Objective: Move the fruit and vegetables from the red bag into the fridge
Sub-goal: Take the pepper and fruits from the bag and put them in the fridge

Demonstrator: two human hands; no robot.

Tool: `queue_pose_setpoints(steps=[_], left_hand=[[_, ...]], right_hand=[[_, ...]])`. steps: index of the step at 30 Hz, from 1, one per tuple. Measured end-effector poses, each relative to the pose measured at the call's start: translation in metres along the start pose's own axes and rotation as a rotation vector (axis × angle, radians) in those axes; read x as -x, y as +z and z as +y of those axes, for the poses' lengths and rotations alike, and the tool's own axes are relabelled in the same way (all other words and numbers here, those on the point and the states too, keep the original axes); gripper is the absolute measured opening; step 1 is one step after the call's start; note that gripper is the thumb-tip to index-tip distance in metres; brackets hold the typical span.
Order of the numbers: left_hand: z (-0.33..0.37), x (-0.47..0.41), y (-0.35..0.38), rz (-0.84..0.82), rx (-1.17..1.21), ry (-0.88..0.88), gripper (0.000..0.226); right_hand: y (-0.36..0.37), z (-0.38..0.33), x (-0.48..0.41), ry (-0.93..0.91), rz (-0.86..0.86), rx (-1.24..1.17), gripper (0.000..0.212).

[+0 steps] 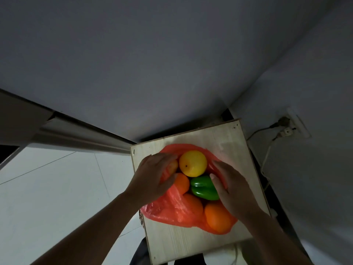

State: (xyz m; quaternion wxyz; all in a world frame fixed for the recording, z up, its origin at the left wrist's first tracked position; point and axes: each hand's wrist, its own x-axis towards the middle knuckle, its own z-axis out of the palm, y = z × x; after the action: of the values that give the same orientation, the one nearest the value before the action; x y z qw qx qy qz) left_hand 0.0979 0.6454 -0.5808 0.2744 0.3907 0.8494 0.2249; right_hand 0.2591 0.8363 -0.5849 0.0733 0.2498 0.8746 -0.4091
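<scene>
**Both Hands at the Mouth of the Red Bag**

The thin red plastic bag (172,211) is lying on a pale square wooden tabletop (219,134) in the lower centre of the frame, with its mouth facing up. All the visible produce is sitting inside it.

- A round yellow fruit (193,163) is occupying the upper end of the opening.
- A glossy green bell pepper (202,188) is lying just below it, touching it.
- A round orange fruit (182,183) is sitting to the left of the pepper.
- A second orange fruit (193,204), partly under the plastic, is lying lower down.
- A larger orange fruit (217,217) is filling the lower right corner of the bag.
- A yellow-red fruit (172,166) is showing at the upper left rim.

The left hand (152,175) is lying over the left rim of the bag, its fingers covering part of the yellow-red fruit and its thumb reaching toward the first orange fruit. Whether it is gripping the plastic cannot be told.

The right hand (233,190) is resting on the right rim with fingers straight and holding nothing; its thumb is touching the green bell pepper.

A white wall socket (294,125) with plugs and cables is showing at the right of the frame. A white tiled floor (57,188) is filling the lower left.
</scene>
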Motion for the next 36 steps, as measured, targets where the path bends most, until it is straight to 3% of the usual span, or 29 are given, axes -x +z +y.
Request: queue_pose_setpoints(steps=[4,12,16,20,24,30,36], left_hand=[[0.002,0.034,0.018,-0.052,-0.139,0.105,0.048],[-0.015,0.049,0.025,-0.092,-0.088,-0.087,0.069],[-0.009,0.042,0.013,-0.132,-0.076,-0.129,0.069],[0.000,0.033,0.010,-0.073,0.028,-0.206,0.064],[0.003,0.030,0.010,-0.083,0.031,-0.253,0.061],[0.014,0.025,-0.009,-0.049,-0.004,-0.229,0.057],[0.032,0.015,-0.022,-0.001,-0.138,-0.129,0.057]], right_hand=[[0.002,-0.014,0.001,0.020,-0.005,0.067,0.057],[0.030,-0.035,-0.023,0.045,-0.138,0.173,0.068],[0.035,-0.033,-0.026,0.077,-0.096,0.131,0.077],[0.042,-0.032,-0.029,0.126,-0.045,0.104,0.085],[0.047,-0.035,-0.035,0.162,0.056,0.065,0.075],[0.017,-0.038,0.002,0.138,0.166,-0.038,0.073],[-0.020,-0.018,0.057,0.277,0.267,-0.135,0.077]])
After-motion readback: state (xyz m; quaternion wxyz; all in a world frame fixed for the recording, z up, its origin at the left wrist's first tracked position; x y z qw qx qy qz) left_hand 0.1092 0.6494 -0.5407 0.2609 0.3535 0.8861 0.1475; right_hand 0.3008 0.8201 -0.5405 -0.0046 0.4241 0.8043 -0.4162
